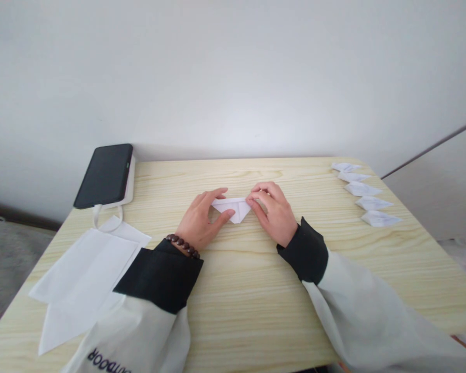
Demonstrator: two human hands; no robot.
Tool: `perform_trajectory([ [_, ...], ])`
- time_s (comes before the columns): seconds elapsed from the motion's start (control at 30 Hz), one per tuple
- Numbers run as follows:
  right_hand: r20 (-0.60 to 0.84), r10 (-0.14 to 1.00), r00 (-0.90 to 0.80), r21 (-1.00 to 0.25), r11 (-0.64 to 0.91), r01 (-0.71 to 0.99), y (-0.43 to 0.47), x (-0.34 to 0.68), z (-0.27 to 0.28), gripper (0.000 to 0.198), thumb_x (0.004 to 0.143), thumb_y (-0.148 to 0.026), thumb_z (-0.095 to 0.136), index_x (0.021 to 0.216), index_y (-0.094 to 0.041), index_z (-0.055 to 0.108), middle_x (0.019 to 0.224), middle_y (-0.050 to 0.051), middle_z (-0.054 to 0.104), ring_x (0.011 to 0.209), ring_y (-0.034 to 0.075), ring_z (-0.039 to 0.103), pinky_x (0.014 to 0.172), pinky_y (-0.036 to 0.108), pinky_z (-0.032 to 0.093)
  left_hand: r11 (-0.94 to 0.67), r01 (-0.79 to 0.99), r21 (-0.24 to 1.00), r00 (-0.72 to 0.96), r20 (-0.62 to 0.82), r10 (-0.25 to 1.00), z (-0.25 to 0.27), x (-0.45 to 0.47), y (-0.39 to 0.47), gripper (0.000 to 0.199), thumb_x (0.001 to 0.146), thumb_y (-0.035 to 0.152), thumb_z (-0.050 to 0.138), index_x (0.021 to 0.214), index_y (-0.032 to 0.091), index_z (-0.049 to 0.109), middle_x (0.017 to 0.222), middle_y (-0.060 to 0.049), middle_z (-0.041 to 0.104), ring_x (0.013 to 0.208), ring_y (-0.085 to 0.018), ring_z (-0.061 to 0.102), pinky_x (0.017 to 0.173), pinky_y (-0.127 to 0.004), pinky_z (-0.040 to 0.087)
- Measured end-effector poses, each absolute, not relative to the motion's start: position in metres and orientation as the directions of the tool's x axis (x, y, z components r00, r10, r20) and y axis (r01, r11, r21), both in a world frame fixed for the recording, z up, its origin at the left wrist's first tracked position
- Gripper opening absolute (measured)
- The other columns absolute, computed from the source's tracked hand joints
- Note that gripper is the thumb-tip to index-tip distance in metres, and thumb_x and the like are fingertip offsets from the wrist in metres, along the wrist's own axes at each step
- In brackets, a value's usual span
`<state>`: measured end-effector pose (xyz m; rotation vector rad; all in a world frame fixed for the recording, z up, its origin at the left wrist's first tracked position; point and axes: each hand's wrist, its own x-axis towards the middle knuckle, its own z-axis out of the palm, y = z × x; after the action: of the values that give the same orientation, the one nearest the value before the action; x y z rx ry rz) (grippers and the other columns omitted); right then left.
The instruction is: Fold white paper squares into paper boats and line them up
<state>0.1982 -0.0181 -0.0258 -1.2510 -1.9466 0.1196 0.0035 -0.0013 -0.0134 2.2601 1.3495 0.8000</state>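
Observation:
Near the middle of the table lies a small folded white paper [238, 211], wide along its far edge and narrowing toward me. My left hand [202, 215] grips its left side, the thumb resting on top and the fingers behind the far edge. At the right corner, my right hand [272, 210] pinches the paper between thumb and fingertips. The fingertips hide both ends of the fold.
Several folded paper boats [380, 218] form a row along the table's right side. Loose white sheets [89, 264] lie at the left. Behind them a black-screened device [106, 173] rests on a white box with a cable loop [118, 220]. A wall [233, 77] borders the far edge.

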Motion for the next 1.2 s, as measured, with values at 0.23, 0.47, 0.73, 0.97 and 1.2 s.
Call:
perform_trajectory([
  [0.23,0.615,0.766,-0.186,-0.568,0.594,0.569,-0.02,0.197,-0.023,0.009,0.086,-0.021,0.049,0.091,-0.02,0.056,0.11,0.01,0.051,0.1,0.019,0.053,0.077,0.034,0.05,-0.189,0.254,0.949,0.387,0.08,0.918,-0.011,0.003,-0.002,0.043,0.076,0.038,0.062,0.112,0.015,0.053,0.072,-0.001,0.065,0.06,-0.012,0.058,0.056,-0.022,0.046],
  [0.47,0.505,0.858,-0.094,-0.789,0.503,0.354,-0.019,0.199,-0.028,0.041,0.078,-0.025,0.06,0.116,-0.024,0.044,0.133,0.012,0.038,0.093,0.016,0.057,0.071,0.031,0.053,-0.101,0.076,0.992,0.388,0.064,0.919,-0.01,0.006,-0.001,0.024,0.07,0.034,0.068,0.085,0.015,0.064,0.077,-0.003,0.068,0.06,-0.012,0.061,0.06,-0.025,0.053],
  [0.73,0.353,0.883,-0.307,-0.867,0.433,0.248,-0.024,0.202,-0.024,0.015,0.085,-0.023,0.051,0.097,-0.022,0.058,0.086,0.002,0.065,0.059,0.01,0.061,0.055,0.022,0.052,-0.046,0.054,0.997,0.395,0.021,0.918,-0.009,0.006,-0.002,0.022,0.066,0.032,0.071,0.079,0.014,0.068,0.073,-0.003,0.069,0.059,-0.013,0.061,0.06,-0.027,0.056],
  [0.97,0.404,0.875,-0.268,-0.82,0.476,0.318,-0.027,0.202,-0.02,0.015,0.082,-0.017,0.05,0.087,-0.02,0.063,0.081,0.002,0.068,0.064,0.011,0.063,0.057,0.023,0.052,0.002,0.064,0.998,0.439,-0.03,0.898,-0.004,0.006,-0.004,0.025,0.073,0.037,0.064,0.083,0.014,0.068,0.078,-0.005,0.069,0.062,-0.015,0.064,0.057,-0.027,0.056],
  [1.2,0.451,0.859,-0.241,-0.785,0.51,0.352,-0.028,0.202,-0.017,0.01,0.081,-0.023,0.056,0.086,-0.019,0.064,0.081,0.003,0.068,0.071,0.013,0.062,0.06,0.023,0.052,-0.026,0.067,0.997,0.424,-0.005,0.906,-0.008,0.007,-0.002,0.033,0.065,0.032,0.07,0.091,0.014,0.062,0.083,-0.004,0.067,0.063,-0.013,0.062,0.058,-0.027,0.055],
])
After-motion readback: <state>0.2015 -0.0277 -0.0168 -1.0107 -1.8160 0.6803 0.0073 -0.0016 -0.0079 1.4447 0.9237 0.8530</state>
